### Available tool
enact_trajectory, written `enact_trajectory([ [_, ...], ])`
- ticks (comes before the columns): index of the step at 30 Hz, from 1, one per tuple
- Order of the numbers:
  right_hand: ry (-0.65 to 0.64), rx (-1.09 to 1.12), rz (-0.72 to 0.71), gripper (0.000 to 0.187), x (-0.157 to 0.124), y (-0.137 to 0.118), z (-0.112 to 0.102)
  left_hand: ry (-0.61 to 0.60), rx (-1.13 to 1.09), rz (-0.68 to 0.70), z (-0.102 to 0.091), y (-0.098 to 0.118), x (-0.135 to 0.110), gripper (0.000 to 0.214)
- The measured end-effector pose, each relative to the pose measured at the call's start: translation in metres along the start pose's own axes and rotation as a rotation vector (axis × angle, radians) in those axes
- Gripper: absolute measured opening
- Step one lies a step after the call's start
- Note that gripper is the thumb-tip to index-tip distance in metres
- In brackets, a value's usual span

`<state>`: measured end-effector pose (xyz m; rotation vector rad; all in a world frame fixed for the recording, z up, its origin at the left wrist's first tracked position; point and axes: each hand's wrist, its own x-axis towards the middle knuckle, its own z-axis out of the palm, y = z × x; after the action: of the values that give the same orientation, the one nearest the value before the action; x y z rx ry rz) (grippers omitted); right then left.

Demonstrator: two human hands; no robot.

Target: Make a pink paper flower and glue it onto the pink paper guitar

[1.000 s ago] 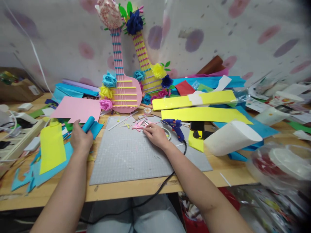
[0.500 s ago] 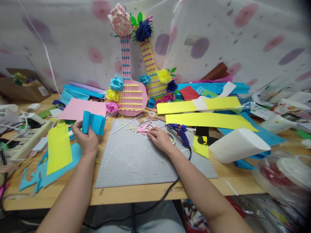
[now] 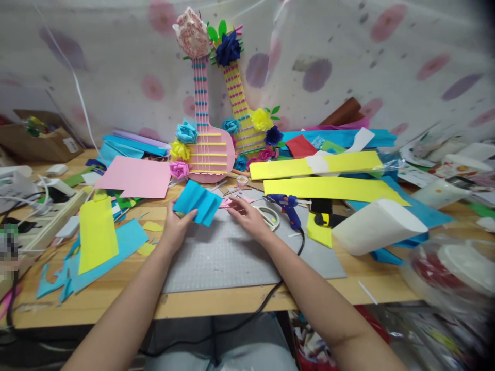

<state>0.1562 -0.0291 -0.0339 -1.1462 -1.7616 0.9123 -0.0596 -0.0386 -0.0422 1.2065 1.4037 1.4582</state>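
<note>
A folded piece of blue crepe paper (image 3: 198, 203) is pinched in my left hand (image 3: 178, 226), thumb on top, over the left part of the grey cutting mat (image 3: 216, 263). Just right of it, my right hand (image 3: 247, 219) is low over the mat with its fingers bent and apart, and I see nothing held in it. Beside that hand lies a pale looped handle (image 3: 271, 219), apparently of scissors; the hand hides part of it. Small pink scraps (image 3: 224, 203) are near my right fingertips.
A blue glue gun (image 3: 286, 206) lies right of the mat, its cord crossing the front edge. Two paper guitars (image 3: 211, 149) with flowers lean at the back. Yellow strips (image 3: 328, 190), a white roll (image 3: 381, 226), pink card (image 3: 135, 175) and yellow crepe paper (image 3: 98, 232) surround the mat.
My left hand has moved right with the blue crepe paper, which now lies flatter and more spread. My right hand has lifted slightly and its fingers have parted, showing more of the looped handle.
</note>
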Motion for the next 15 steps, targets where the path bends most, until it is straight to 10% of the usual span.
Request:
enact_trajectory([
  [4, -0.048, 0.315, 0.105, 0.054, 0.002, 0.003, 0.016, -0.323, -0.099, -0.063, 0.025, 0.01, -0.017, 0.057],
  [8, -0.041, 0.268, 0.175, 0.04, 0.003, 0.007, 0.021, -0.397, -0.043, -0.104, 0.031, 0.013, -0.022, 0.052],
  [12, -0.091, 0.387, 0.192, 0.048, -0.001, 0.005, 0.02, -0.217, 0.06, -0.136, 0.023, 0.01, -0.013, 0.044],
  [15, -0.115, 0.477, 0.261, 0.052, -0.003, 0.005, 0.018, 0.188, 0.172, -0.079, -0.001, 0.009, 0.007, 0.042],
])
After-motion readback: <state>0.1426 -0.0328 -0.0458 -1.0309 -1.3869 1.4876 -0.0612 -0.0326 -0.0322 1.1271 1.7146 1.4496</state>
